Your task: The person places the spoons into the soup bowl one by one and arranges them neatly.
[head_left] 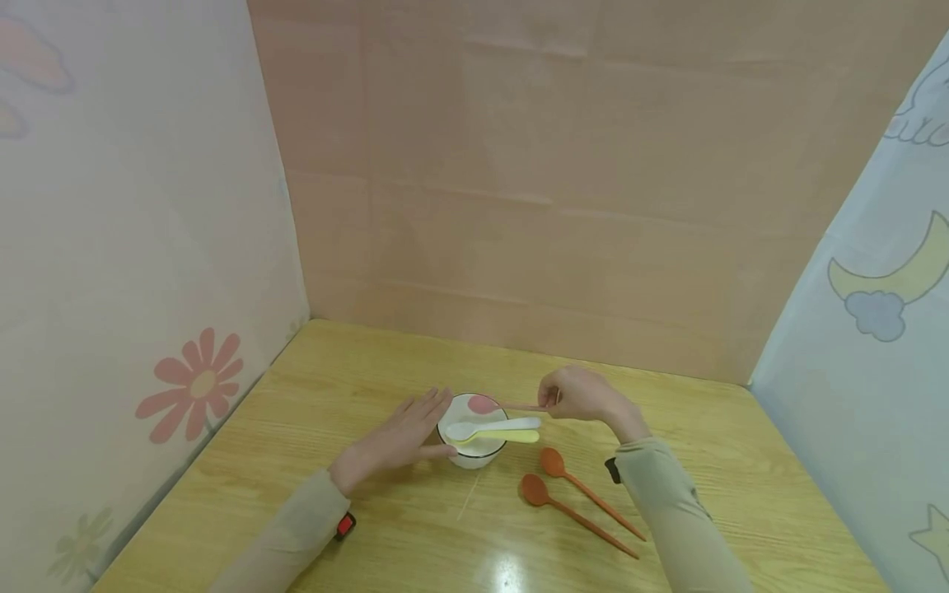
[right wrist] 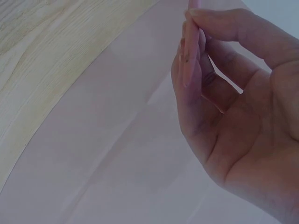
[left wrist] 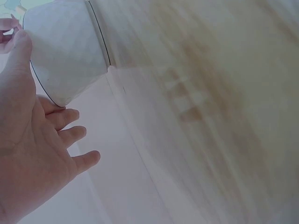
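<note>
Between thumb and fingers my right hand [head_left: 589,394] pinches the handle of a pink spoon [head_left: 483,404], whose head is over the far part of a white bowl [head_left: 471,463] with a dark rim. The right wrist view shows the pink handle's end [right wrist: 190,60] at the fingertips. My left hand [head_left: 400,432] touches the bowl's left side, fingers extended and thumb at the near rim; the left wrist view shows the bowl's outer wall [left wrist: 67,46] beside it. A white spoon [head_left: 511,424] and a yellow spoon [head_left: 525,436] lie across the bowl, handles pointing right.
Two orange-brown spoons, one farther [head_left: 552,463] and one nearer [head_left: 534,489], lie on the wooden table [head_left: 415,535] right of the bowl, below my right forearm. A pinkish-tan backdrop [head_left: 519,206] stands behind the table, with patterned cloth walls on both sides.
</note>
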A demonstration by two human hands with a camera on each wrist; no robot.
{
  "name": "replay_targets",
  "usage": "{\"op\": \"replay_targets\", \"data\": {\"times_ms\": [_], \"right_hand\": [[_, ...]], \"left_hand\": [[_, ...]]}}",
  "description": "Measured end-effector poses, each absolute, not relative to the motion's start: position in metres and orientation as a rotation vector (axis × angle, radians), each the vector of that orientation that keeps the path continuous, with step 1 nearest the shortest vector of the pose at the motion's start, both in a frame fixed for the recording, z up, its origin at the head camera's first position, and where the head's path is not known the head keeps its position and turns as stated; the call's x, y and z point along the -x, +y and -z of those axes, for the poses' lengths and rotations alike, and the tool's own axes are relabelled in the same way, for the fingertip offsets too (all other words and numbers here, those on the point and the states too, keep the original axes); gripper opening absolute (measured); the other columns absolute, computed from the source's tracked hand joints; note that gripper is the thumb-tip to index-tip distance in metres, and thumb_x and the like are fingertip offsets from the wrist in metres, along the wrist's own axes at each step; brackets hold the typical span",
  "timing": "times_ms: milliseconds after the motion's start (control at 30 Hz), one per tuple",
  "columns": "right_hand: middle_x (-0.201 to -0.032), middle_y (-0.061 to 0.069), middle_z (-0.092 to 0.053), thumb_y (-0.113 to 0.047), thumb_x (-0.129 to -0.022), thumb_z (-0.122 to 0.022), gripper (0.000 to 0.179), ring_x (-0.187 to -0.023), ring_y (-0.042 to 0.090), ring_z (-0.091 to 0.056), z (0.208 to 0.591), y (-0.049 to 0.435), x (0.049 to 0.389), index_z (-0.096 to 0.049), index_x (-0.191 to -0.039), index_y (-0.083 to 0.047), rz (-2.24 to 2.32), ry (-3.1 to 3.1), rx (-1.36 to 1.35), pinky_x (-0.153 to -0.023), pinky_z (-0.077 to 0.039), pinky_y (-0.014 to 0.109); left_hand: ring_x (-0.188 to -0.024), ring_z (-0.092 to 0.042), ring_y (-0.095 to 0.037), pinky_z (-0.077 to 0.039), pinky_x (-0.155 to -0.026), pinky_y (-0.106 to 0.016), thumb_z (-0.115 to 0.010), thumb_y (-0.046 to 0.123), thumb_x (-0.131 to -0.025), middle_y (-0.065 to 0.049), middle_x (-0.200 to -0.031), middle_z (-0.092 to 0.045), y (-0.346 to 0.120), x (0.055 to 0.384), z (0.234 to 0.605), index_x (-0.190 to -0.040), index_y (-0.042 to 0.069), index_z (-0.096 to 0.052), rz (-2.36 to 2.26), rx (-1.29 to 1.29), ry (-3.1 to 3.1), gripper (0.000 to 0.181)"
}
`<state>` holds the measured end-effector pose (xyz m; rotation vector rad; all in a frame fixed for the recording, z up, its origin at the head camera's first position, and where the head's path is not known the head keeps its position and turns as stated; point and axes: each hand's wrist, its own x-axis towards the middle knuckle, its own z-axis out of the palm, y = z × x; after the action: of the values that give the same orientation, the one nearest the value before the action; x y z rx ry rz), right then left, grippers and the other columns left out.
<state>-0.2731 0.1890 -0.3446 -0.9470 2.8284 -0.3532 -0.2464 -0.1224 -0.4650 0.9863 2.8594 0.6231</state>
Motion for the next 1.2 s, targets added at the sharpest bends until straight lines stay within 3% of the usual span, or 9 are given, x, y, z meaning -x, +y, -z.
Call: {"op": "replay_targets", "data": {"times_ms": [1200], "right_hand": [[-0.08,-0.002,-0.069,-0.002,-0.079,-0.074,0.007,-0.075,0.009,-0.058,0.348,0.163,0.28,-0.071,-0.081,-0.008,0.266,2.783,0.911,-0.067,-0.051,0.025]], "left_hand": [[-0.156,-0.012,-0.034,-0.016,-0.124,-0.059,-0.05,0.059,-0.097,-0.012,-0.167,-0.014,-0.123,0.248,0.467,-0.159,0.005,-0.014,-0.645,-0.973,2.846,0.09]]}}
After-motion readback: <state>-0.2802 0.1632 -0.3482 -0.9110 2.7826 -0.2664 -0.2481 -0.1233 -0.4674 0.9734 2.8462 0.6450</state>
